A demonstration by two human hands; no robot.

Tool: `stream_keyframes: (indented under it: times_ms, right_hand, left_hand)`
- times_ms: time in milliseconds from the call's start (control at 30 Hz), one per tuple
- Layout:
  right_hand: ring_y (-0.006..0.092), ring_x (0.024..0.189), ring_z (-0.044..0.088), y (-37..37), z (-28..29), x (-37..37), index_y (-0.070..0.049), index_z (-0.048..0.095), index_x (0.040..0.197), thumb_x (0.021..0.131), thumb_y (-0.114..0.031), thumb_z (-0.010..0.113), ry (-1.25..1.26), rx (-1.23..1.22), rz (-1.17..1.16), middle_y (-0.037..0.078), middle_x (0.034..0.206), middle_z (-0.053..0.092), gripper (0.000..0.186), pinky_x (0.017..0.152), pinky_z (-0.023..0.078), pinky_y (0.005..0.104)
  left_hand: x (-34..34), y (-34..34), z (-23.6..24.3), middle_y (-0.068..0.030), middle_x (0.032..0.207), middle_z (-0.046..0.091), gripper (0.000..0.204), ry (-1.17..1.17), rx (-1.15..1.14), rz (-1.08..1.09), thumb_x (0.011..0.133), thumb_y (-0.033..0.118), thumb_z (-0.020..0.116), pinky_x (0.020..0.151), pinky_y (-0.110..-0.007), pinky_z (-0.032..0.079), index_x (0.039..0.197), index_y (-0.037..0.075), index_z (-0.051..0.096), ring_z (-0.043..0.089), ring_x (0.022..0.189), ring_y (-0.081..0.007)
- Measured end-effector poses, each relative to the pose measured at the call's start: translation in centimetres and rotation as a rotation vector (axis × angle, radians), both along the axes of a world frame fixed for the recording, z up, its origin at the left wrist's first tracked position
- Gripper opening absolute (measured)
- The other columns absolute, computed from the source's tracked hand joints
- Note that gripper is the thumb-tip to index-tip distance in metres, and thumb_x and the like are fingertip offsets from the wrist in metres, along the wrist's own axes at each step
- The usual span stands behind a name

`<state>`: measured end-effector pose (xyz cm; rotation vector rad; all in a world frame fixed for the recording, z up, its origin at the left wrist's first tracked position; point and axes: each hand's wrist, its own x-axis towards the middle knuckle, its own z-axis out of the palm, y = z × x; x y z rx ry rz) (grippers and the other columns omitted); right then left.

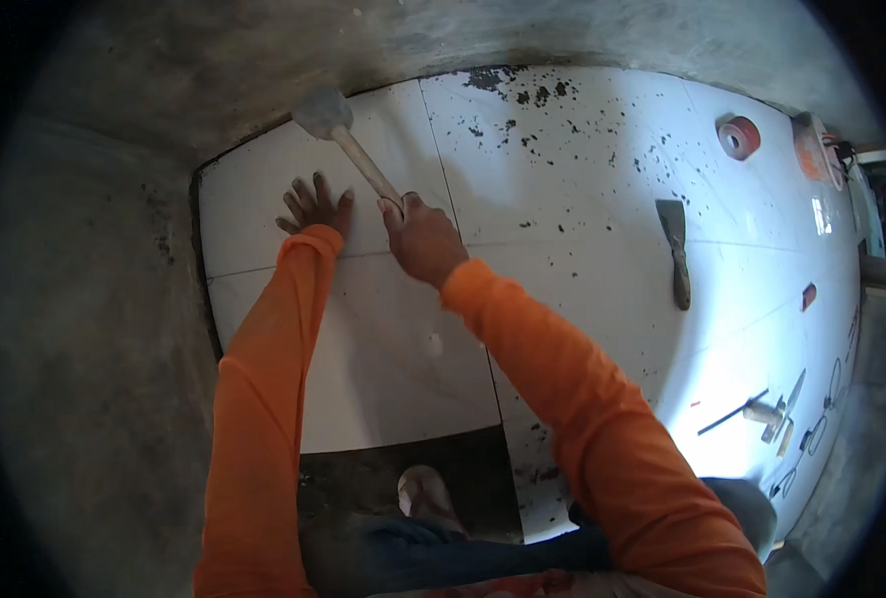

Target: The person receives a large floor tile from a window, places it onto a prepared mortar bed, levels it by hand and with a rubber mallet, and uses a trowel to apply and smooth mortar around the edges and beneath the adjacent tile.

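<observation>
My right hand (429, 239) is wrapped round the wooden handle of a mallet (363, 159). The mallet's grey head (323, 112) is at the far left, over the tile's edge by the wall; whether it touches cannot be made out. My left hand (315, 207) lies with fingers spread on a white floor tile (248, 214), just left of the mallet handle. Another white tile (383, 349) lies nearer to me, its front edge bordering a dark bare patch of floor (473, 468).
Grey walls rise at the left and far side. A scraper (673, 249) lies on the tiles to the right, with a red tape roll (742, 138) and an orange container (814, 149) beyond. A trowel (777, 414) lies at the near right. Dark crumbs dot the far tiles.
</observation>
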<state>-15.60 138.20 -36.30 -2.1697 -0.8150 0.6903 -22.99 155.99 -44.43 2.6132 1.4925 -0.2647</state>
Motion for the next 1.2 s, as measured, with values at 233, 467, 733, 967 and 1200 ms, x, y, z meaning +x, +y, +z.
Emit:
stream_keyframes:
  times_ms: [233,467,733,967,1200]
  right_hand:
    - [0.0441,0.073,0.061,-1.2,2.4,2.9,0.003,0.046,0.098,0.095,-0.038,0.041,0.140,-0.027,-0.003,0.027,0.076,0.061,0.041,0.068,0.049,0.0503]
    - [0.0434,0.072,0.061,-1.1,1.5,4.4,0.002,0.045,0.096,0.095,-0.038,0.041,0.120,-0.071,0.062,0.027,0.074,0.060,0.040,0.064,0.050,0.0490]
    - [0.0429,0.070,0.062,-1.7,2.0,4.6,0.003,0.047,0.095,0.095,-0.041,0.041,0.178,0.021,0.019,0.026,0.071,0.061,0.044,0.064,0.051,0.0482]
    - [0.0430,0.070,0.062,-1.7,1.5,5.2,0.001,0.047,0.094,0.095,-0.042,0.040,0.158,0.020,0.085,0.025,0.071,0.061,0.044,0.065,0.051,0.0484]
    - [0.0427,0.067,0.062,-2.3,0.4,6.0,0.001,0.046,0.094,0.095,-0.042,0.040,-0.016,-0.089,0.111,0.025,0.067,0.060,0.043,0.059,0.051,0.0492]
  left_hand:
    - [1.7,0.6,-0.7,-0.0080,0.151,0.008,0.066,0.154,0.094,0.094,0.088,0.060,0.030,0.105,-0.061,0.013,0.145,0.030,0.014,0.008,0.139,-0.0317]
    - [2.0,1.3,-0.8,-0.0076,0.152,0.007,0.066,0.199,0.031,0.122,0.087,0.061,0.031,0.104,-0.063,0.012,0.144,0.032,0.012,0.006,0.139,-0.0324]
    - [1.9,1.9,-1.2,-0.0075,0.152,0.005,0.069,0.213,0.067,0.108,0.087,0.064,0.029,0.103,-0.064,0.014,0.145,0.033,0.010,0.006,0.139,-0.0335]
    - [1.3,2.5,-1.0,-0.0075,0.153,0.002,0.071,0.183,0.080,0.092,0.086,0.067,0.026,0.105,-0.063,0.013,0.146,0.033,0.008,0.004,0.139,-0.0332]
    - [2.8,1.7,0.6,-0.0070,0.153,-0.002,0.071,0.233,-0.036,0.098,0.086,0.068,0.023,0.105,-0.063,0.010,0.146,0.033,0.005,-0.001,0.140,-0.0328]
